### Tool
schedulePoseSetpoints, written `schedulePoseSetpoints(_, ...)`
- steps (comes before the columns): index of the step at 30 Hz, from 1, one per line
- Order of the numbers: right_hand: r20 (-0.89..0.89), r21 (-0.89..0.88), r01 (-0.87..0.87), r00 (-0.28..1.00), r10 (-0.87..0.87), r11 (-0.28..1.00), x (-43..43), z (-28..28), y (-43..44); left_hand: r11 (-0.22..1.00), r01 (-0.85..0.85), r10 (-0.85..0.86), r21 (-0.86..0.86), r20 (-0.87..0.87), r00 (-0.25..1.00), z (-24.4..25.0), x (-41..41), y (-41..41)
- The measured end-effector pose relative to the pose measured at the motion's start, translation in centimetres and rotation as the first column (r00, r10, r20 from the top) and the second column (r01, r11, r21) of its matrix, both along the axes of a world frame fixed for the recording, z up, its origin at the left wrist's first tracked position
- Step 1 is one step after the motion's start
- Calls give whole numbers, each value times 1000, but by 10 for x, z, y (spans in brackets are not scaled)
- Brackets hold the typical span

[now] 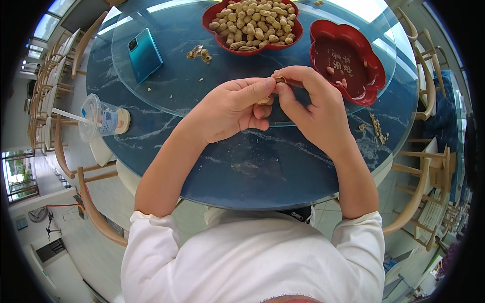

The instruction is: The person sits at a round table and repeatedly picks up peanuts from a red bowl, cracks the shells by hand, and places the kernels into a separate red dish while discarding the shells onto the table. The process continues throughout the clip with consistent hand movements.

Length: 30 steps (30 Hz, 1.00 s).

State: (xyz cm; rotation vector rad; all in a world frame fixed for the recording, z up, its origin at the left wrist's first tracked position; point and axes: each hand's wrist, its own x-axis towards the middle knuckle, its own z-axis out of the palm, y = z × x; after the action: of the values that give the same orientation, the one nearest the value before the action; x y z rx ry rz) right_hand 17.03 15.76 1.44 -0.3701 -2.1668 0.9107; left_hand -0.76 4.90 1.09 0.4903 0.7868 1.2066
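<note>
My left hand (238,106) and my right hand (312,102) meet above the near edge of the glass turntable. Between their fingertips is a small piece of opened peanut shell (280,80). Another pale shell piece (264,100) lies against the curled fingers of my left hand. Beyond the hands, a red scalloped bowl (246,50) is heaped with unshelled peanuts (254,22). To the right, a second red scalloped bowl (356,64) holds several shelled peanut kernels (343,83).
A blue smartphone (145,56) and empty peanut shells (199,53) lie on the turntable. A lidded plastic cup with a straw (104,119) lies or stands at the left of the blue marbled table (261,178). More shell bits (378,130) are at the right. Wooden chairs (94,208) surround the table.
</note>
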Motion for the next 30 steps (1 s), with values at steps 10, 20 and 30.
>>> schedulePoseSetpoints(10, -10, 96, -44, 999, 45, 994, -1, -2, 1, 1000, -26, 26, -6, -51, 998, 2, 3, 0)
schedulePoseSetpoints(20, 1, -35, -49, 999, 49, 998, -3, -7, 2, 999, -45, 45, 13, -52, 998, 1, 4, 1)
schedulePoseSetpoints(30, -32, -147, -127, 992, 124, 981, -3, -9, 4, 998, -36, 35, 48, 23, 999, -2, 1, 1)
